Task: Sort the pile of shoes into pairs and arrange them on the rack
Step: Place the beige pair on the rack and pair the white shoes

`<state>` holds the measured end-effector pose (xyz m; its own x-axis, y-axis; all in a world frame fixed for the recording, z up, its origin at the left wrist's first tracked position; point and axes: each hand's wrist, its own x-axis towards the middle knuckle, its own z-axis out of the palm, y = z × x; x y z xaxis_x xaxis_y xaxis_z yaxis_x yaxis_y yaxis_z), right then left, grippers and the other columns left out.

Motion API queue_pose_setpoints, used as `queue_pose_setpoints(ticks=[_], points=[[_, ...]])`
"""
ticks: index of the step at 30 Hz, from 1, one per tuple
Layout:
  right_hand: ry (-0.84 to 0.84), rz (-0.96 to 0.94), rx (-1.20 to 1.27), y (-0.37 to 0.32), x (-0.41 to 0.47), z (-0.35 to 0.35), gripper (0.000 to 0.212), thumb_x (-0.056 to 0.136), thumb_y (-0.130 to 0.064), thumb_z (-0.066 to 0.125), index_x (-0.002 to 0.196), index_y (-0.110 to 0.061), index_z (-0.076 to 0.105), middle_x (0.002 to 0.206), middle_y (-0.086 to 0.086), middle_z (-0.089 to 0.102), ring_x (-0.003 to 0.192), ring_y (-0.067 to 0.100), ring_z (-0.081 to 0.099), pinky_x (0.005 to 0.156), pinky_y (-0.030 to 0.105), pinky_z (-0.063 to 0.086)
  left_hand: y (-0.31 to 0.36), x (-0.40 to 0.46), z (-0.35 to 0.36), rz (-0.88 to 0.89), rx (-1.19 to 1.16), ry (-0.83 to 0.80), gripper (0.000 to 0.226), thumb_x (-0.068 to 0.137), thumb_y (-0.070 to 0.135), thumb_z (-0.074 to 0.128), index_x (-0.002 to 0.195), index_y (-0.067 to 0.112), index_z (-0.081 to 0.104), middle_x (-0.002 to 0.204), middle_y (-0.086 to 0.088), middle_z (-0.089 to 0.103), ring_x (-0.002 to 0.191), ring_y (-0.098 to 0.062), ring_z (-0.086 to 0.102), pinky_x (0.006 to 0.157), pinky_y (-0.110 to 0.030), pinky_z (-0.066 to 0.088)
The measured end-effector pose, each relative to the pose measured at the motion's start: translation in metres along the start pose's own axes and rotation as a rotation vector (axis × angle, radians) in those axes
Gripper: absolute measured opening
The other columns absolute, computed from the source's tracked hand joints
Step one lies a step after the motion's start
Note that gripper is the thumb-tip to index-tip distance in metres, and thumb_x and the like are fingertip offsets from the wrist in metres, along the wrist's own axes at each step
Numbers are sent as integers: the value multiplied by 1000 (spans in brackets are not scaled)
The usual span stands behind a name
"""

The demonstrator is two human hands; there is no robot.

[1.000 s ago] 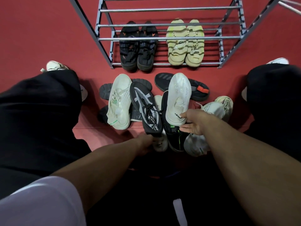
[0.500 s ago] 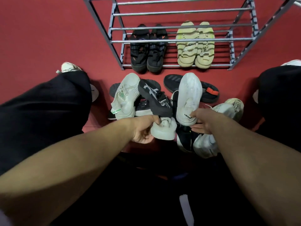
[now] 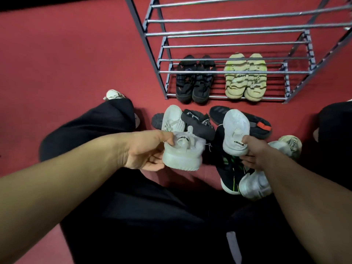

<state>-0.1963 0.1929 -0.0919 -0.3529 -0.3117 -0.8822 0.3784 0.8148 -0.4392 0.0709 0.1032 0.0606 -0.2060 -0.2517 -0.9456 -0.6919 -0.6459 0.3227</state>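
Observation:
My left hand (image 3: 146,149) grips a white sneaker (image 3: 182,155) by its heel, lifted just above the pile. My right hand (image 3: 253,153) holds the matching white sneaker (image 3: 235,130) by its heel, toe pointing toward the rack. Under them lies the pile on the red floor: another white shoe (image 3: 172,119), a black patterned shoe (image 3: 198,122), a black shoe with green marks (image 3: 228,172), a black shoe with a red tab (image 3: 255,122) and white shoes (image 3: 285,147) at right. The metal rack (image 3: 228,72) holds a black pair (image 3: 194,80) and a pale yellow pair of sandals (image 3: 245,77) on its lowest shelf.
My knees in black trousers (image 3: 85,134) flank the pile on both sides. The rack's upper shelves carry nothing. Open red floor (image 3: 66,63) stretches to the left of the rack.
My left hand pulled a white sneaker out from under the black patterned shoe and raised it. My right hand kept its hold on the other white sneaker. The view shifted left.

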Motion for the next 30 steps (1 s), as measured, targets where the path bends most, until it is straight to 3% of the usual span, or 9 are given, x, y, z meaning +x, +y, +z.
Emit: queue_pose_setpoints(ticks=[8,12,14,16,18,20,23,27,30], points=[[10,-20,-1,-3,-14,0,29,87,-35,53,108,-15,52,95,10,62,91,26,64,80,37,49,2,-45,-14,188,-105,84,13,80,26,52,90,19,57,64,4,46,52,-8,39,46,-16,45],[61,-72,105,-16,-23,0,27,84,-38,50,101,-17,56,88,7,58,61,20,55,57,27,48,2,-49,-13,343,-227,145,17,81,22,52,96,17,58,74,-1,50,64,-12,46,49,-20,52],[54,-103,171,-22,-28,1,19,84,-37,47,85,-20,54,70,2,52,45,16,48,41,21,40,6,-42,-9,391,-279,172,18,82,20,52,99,16,58,77,-2,52,68,-14,50,52,-23,54],[57,-136,205,-31,-37,0,14,83,-32,47,78,-20,52,57,-1,50,37,13,46,37,18,36,12,-28,-3,410,-313,212,15,84,17,54,98,14,59,77,-3,53,66,-15,53,53,-26,56],[49,-184,240,-41,-49,-4,12,83,-24,47,75,-17,53,59,1,53,38,12,51,40,20,41,19,-12,6,409,-327,241,9,86,15,55,93,12,61,75,-4,54,64,-16,54,58,-29,58],[20,-221,279,-48,-59,-8,11,84,-19,49,83,-14,59,76,5,61,61,18,60,53,27,48,25,5,18,397,-329,242,7,89,12,54,87,11,61,72,-3,54,61,-16,55,61,-32,59],[-29,-254,335,-56,-68,-11,26,78,-7,50,101,-7,62,92,13,68,85,30,68,68,35,54,32,27,30,400,-345,234,12,90,5,51,85,11,59,70,-3,54,55,-15,54,65,-36,59],[-80,-287,391,-63,-77,-2,27,80,5,46,103,0,60,98,20,69,95,36,69,88,50,55,38,52,27,428,-327,221,19,88,1,49,98,7,64,79,-6,61,70,-23,59,71,-40,57],[-110,-300,337,-76,-79,9,24,84,0,49,106,-4,60,96,17,69,94,36,69,90,48,55,52,65,15,477,-292,235,32,87,-2,45,109,7,66,88,-13,63,77,-28,56,68,-39,56]])
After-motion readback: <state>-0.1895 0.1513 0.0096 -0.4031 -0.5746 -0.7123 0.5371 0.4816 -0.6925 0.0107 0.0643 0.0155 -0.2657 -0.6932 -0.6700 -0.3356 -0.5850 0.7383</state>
